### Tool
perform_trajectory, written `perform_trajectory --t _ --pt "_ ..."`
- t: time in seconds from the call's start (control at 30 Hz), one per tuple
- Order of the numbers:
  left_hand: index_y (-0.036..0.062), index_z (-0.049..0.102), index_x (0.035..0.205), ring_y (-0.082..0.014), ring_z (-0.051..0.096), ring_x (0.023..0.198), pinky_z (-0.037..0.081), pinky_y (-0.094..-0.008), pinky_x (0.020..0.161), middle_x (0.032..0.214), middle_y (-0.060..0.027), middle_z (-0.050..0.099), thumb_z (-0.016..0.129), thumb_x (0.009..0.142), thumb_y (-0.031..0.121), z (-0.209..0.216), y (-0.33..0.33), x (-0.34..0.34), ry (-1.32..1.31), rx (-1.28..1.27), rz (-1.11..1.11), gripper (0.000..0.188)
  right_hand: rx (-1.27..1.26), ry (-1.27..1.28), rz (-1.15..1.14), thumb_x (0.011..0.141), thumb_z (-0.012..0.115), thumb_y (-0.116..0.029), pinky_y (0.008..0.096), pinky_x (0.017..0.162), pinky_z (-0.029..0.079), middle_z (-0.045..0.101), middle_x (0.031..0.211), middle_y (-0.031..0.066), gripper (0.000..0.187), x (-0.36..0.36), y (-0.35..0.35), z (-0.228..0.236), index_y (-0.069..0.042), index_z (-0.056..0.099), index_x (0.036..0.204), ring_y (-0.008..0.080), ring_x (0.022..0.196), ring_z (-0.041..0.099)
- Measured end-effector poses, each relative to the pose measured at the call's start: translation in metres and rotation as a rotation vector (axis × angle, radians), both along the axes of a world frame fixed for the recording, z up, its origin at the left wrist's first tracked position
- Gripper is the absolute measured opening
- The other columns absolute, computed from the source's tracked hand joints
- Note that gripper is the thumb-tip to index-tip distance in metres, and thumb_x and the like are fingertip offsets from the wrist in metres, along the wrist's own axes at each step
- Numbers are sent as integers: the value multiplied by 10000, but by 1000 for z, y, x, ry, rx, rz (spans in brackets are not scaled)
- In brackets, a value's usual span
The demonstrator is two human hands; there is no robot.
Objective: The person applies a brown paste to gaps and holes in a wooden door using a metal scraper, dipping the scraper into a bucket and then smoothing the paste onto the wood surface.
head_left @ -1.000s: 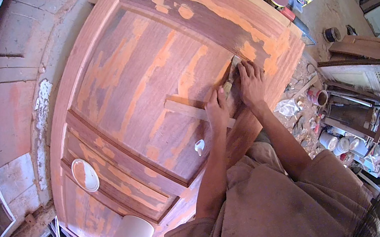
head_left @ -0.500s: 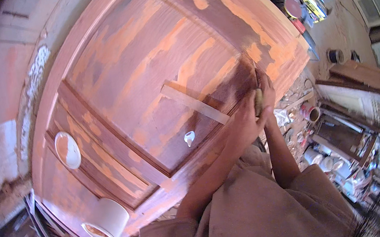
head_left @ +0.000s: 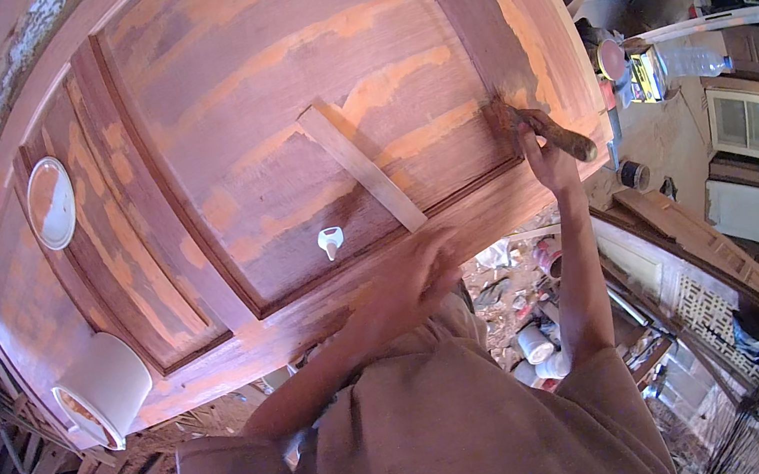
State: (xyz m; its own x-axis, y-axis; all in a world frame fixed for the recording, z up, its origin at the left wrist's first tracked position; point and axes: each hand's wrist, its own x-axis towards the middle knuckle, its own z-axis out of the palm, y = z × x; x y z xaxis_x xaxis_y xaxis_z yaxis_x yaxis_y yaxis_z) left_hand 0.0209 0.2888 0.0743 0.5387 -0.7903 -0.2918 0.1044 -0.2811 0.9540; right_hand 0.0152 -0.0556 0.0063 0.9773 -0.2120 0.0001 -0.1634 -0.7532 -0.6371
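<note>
A reddish-brown panelled wooden door (head_left: 434, 85), streaked with orange filler patches, lies in front of me. Near its right end, my right hand (head_left: 553, 164) grips a wooden-handled tool (head_left: 565, 135). The tool's dark tip touches or hovers just over the moulding corner; its exact kind is unclear. My left hand (head_left: 423, 280) is at the door's near edge, its fingers smeared by motion. Between the hands, a flat wooden strip (head_left: 362, 169) lies slantwise on the large panel, with a small white nozzle-like cap (head_left: 331, 241) to its left.
A white lid (head_left: 52, 203) smeared with orange paste rests on the door's left part. Nearer stands a tipped white tub (head_left: 120, 379). Beyond the right end are a clear plastic bottle (head_left: 696, 61) and a dark can (head_left: 634, 176). Debris covers the ground below.
My hands, together on the tool before, are apart now. The left has moved left to the near edge; the tool's handle now points right in my right hand. The view has shifted.
</note>
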Motion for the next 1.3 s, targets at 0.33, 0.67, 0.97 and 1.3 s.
perform_trajectory --t 0.33,0.67,0.97,1.3 --pt "55 495 1362 -348 614 1016 492 -430 880 1126 -182 607 590 976 219 10 59 -10 56 110 152 430 -118 68 96 974 562 -204 453 781 527 656 1006 218 279 20 -11 3 4 607 1155 372 903 662" --pt "8 533 1302 -329 619 906 499 -416 804 1013 -186 609 629 944 136 10 60 -6 -22 79 230 392 -161 108 127 1001 556 -232 392 751 536 700 959 164 294 28 -9 11 -9 618 1184 263 903 689" --pt "-1 535 1298 -316 610 883 503 -402 792 987 -176 599 629 941 104 13 62 -5 -11 58 259 383 -123 154 93 974 567 -201 400 723 538 699 913 174 254 36 7 26 -11 655 1117 299 829 688" --pt "-8 540 1293 -298 617 888 505 -388 781 990 -174 601 626 954 127 13 63 -6 9 55 269 375 -361 104 150 933 617 -133 407 753 549 706 934 203 236 34 9 18 5 669 1117 319 870 700"
